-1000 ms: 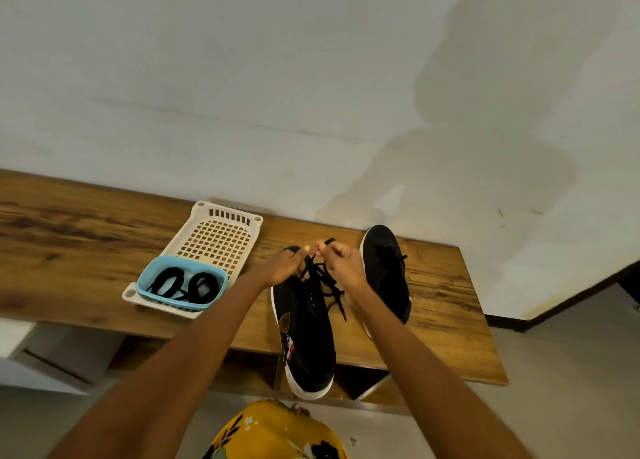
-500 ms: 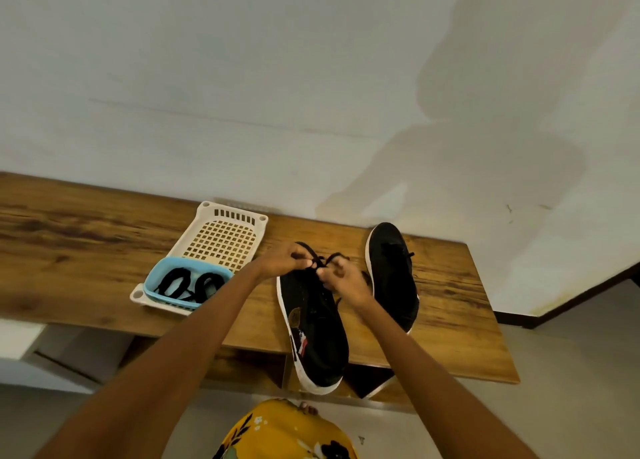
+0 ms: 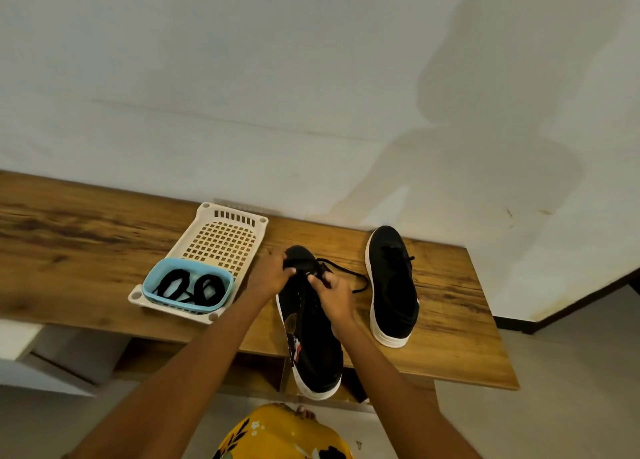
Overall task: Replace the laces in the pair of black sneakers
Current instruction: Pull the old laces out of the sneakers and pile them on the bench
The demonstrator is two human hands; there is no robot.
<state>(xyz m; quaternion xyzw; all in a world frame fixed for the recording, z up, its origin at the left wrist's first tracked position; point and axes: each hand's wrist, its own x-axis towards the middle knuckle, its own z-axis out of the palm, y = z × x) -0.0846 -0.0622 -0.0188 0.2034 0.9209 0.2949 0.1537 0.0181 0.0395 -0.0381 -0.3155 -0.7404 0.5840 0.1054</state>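
- the left hand (image 3: 272, 276) curls over the toe end of the near shoe (image 3: 308, 323), fingers bent round the lace there, steadying the upper.
- the right hand (image 3: 334, 294) pinches the lace (image 3: 341, 272) at the eyelets; a loose loop of it trails right across the table (image 3: 86, 250) towards the far shoe (image 3: 393, 285).
- the near shoe lies on the table between the hands, toe to the wall, its heel overhanging the front edge; the far shoe lies just beside it to the right, untouched and laced.
- judging by this, the step is working the lace through the near shoe's eyelets. to do it well: hold the upper firm with the left hand, grip the lace close to its tip, draw it straight through one eyelet at a time, and mind the trailing loop does not snag.
- containers: at the left a cream tray (image 3: 221, 240) with a slotted floor lies on the table; a blue basket (image 3: 188, 285) sits in its near end.
- the basket holds two coiled black laces (image 3: 192, 287); the rest of the tray shows only its floor.
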